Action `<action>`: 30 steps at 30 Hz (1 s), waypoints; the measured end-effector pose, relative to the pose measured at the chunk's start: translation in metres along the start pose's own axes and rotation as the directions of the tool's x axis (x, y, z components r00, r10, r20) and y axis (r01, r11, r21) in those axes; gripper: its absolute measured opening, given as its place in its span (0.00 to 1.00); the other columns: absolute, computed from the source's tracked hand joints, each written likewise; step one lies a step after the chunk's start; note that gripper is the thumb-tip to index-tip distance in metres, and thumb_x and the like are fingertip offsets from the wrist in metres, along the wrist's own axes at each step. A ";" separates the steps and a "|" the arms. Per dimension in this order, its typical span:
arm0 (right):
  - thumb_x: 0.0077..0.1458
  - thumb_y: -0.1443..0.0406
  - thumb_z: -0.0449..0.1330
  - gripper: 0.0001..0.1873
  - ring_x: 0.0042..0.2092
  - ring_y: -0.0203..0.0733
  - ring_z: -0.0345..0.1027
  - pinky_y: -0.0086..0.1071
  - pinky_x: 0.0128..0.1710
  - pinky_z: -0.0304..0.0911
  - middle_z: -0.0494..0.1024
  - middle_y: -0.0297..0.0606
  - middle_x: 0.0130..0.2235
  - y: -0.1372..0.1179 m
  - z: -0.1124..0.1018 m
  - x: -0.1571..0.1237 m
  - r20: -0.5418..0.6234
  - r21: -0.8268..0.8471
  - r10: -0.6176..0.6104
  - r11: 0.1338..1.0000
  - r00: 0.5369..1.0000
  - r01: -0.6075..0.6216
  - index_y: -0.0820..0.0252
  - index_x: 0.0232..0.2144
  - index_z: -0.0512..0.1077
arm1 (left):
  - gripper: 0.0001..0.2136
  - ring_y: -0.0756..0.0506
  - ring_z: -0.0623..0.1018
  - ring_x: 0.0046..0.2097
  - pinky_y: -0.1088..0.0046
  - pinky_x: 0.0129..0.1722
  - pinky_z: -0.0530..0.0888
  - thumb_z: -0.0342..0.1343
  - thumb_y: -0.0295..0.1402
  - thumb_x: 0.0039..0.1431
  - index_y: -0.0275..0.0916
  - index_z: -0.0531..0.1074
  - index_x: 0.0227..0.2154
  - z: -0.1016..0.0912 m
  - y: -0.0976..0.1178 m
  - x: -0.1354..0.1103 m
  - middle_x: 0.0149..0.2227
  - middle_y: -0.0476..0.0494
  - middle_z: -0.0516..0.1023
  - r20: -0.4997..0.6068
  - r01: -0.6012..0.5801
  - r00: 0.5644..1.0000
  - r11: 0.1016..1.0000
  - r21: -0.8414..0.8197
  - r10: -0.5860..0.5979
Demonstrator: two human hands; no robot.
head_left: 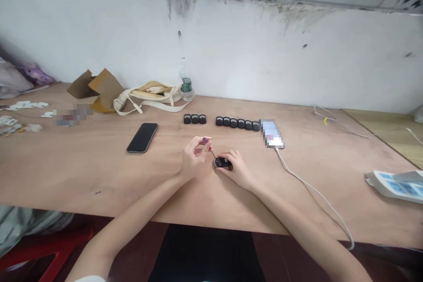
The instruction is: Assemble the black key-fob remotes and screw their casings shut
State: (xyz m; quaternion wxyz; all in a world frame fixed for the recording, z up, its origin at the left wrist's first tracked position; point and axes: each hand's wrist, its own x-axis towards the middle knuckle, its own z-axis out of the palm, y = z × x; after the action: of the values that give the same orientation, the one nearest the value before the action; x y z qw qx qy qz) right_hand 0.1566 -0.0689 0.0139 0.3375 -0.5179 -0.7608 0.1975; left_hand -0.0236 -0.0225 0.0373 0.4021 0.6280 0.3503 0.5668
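Note:
My left hand is closed in a pinch around a small screwdriver with a dark purple handle. Its thin shaft slants down to the right, and the tip meets a small black device with rounded ends, much like a key fob. The fingers and thumb of my right hand grip that device from the right and steady it on the table. Round details show on its upper face, too small to make out. Beyond my hands stand similar small black devices with silver tops, a group of three and a longer row.
A dark phone lies left on the wooden table. A lit phone with a white cable lies right. Behind are a cream bag, a bottle and a brown paper bag. A white tray sits far right.

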 end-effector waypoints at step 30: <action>0.53 0.61 0.62 0.14 0.46 0.49 0.64 0.46 0.47 0.63 0.73 0.41 0.43 0.002 0.002 0.000 -0.013 -0.037 -0.030 0.999 0.999 0.029 0.52 0.44 0.70 | 0.10 0.50 0.76 0.38 0.76 0.36 0.78 0.55 0.37 0.60 0.40 0.73 0.42 0.001 0.000 -0.001 0.36 0.46 0.72 0.082 -0.050 0.996 0.995 0.082 0.043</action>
State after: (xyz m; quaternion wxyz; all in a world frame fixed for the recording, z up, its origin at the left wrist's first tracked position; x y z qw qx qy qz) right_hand 0.1567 -0.0677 0.0112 0.3358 -0.5141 -0.7696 0.1750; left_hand -0.0227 -0.0240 0.0370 0.3758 0.6747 0.3424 0.5351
